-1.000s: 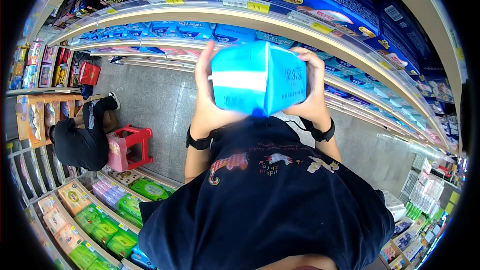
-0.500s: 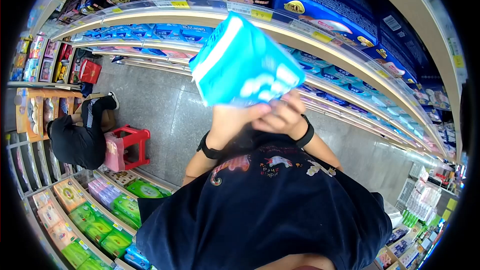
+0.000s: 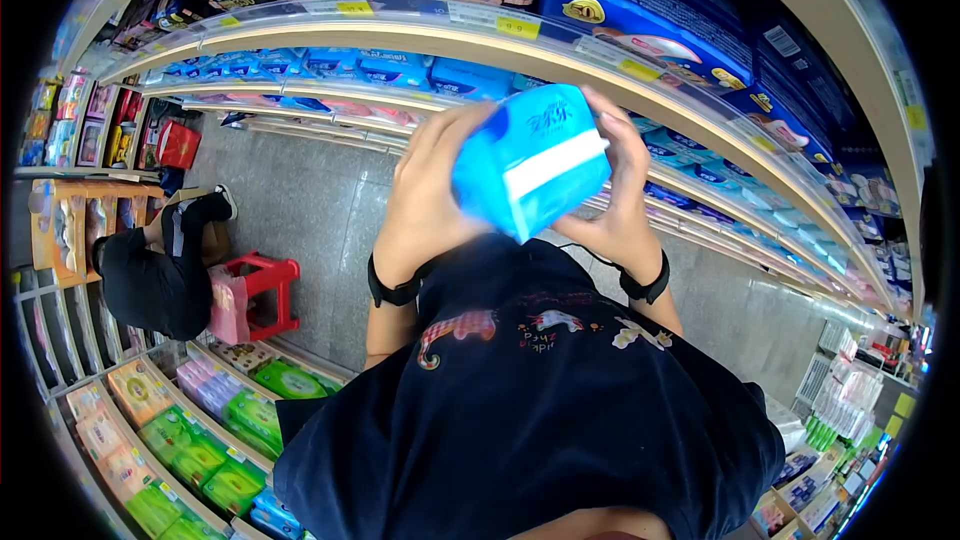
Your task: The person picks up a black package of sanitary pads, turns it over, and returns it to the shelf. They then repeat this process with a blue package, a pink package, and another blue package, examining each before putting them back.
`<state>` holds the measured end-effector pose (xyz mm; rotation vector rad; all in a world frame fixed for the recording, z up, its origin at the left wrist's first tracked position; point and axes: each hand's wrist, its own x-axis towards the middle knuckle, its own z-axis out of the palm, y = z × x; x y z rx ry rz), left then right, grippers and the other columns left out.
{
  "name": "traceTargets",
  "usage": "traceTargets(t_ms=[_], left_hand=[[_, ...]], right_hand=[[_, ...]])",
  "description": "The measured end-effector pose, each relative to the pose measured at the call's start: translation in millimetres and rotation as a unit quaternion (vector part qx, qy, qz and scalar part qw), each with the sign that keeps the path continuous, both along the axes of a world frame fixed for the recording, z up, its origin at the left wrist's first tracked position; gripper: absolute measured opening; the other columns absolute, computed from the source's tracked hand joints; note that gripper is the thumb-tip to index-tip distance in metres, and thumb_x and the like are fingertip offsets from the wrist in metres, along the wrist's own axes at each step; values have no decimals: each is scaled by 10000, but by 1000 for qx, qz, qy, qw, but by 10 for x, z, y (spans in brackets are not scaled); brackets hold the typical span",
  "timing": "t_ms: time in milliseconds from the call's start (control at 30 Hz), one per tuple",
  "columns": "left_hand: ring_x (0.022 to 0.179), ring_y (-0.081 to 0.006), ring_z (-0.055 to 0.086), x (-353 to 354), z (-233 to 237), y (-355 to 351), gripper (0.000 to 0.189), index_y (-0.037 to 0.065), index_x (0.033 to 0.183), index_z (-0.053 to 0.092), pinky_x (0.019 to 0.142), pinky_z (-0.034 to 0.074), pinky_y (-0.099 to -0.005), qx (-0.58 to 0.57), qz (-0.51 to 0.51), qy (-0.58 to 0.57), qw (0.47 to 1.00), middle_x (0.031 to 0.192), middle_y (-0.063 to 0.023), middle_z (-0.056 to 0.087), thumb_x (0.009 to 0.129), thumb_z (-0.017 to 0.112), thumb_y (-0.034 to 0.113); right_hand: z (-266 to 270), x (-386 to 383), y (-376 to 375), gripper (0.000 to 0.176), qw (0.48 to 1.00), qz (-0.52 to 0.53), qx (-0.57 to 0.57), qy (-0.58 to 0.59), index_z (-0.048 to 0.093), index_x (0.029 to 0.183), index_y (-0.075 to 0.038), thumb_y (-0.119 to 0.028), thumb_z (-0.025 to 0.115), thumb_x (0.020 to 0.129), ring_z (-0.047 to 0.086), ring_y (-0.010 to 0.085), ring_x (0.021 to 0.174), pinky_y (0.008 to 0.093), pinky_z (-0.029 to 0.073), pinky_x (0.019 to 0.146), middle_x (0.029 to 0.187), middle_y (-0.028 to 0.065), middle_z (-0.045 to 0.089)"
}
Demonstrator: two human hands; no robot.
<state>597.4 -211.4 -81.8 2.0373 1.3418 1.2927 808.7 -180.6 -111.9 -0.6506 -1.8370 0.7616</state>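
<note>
A light blue packet (image 3: 545, 155) with a white band and dark printed characters is held up in front of my chest, before the shelves. My left hand (image 3: 425, 185) is wrapped round its left side, with the fingers partly hidden behind it. On the other side, my right hand (image 3: 625, 190) grips the packet with its fingers at the upper right edge and the thumb low. Both wrists carry black bands. Behind the packet, a shelf (image 3: 400, 37) bears dark and blue packs, with light blue packets (image 3: 470, 78) on the level below.
At the left, a person (image 3: 155, 285) in dark clothes sits bent toward an orange rack (image 3: 65, 230), beside a red stool (image 3: 270, 290). Green tissue packs (image 3: 200, 455) line the lower left shelves. Grey floor (image 3: 330, 200) shows between the shelf rows.
The packet has turned and come lower, so that another face shows. My hands have moved apart, from together at its lower edge to its opposite sides.
</note>
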Motion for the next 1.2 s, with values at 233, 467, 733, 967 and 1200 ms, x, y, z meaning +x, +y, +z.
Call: traceTargets(t_ms=[233, 467, 733, 967, 1200], left_hand=[[1044, -339, 498, 71, 53, -40, 731, 106, 1240, 518, 896, 418, -425, 26, 36, 222, 974, 1180, -116, 493, 563, 777, 200], [1164, -272, 453, -39, -257, -189, 921, 5, 1379, 233, 965, 399, -402, -85, 98, -28, 991, 1290, -163, 408, 652, 783, 132], [1241, -258, 388, 149, -177, -352, 1190, 26, 1434, 60, 996, 378, -397, -180, -15, -395, 901, 1374, -159, 304, 585, 872, 216], [1116, -232, 491, 20, -120, -349, 966, -7, 1338, 319, 927, 412, -368, -83, 170, 14, 982, 1184, -151, 497, 549, 842, 188], [1098, -178, 495, -12, -415, -459, 766, -23, 1379, 311, 938, 404, -300, -341, -40, -382, 858, 1213, -114, 507, 730, 698, 104]], right_hand=[[114, -40, 48, 930, 981, 13, 83, -176, 321, 1334, -69, -99, 793, 534, 385, 397, 1247, 457, 343, 1012, 1351, 174, 406], [-231, -128, -13, 1044, 985, -168, 28, -32, 198, 1313, -57, -226, 885, 545, 396, 276, 1184, 395, 336, 1002, 1250, 170, 351], [-282, -408, -398, 763, 963, -107, 232, -85, 402, 1132, -128, -318, 864, 555, 449, 350, 1092, 486, 389, 868, 1124, 133, 427], [-426, -183, -367, 695, 996, -53, 45, -51, 423, 1242, -29, -122, 775, 649, 479, 324, 1133, 429, 404, 939, 1203, 159, 477], [-565, -66, -340, 949, 900, 178, -376, 127, 115, 1423, -68, -45, 746, 716, 484, 229, 1127, 363, 456, 884, 1317, 158, 375]])
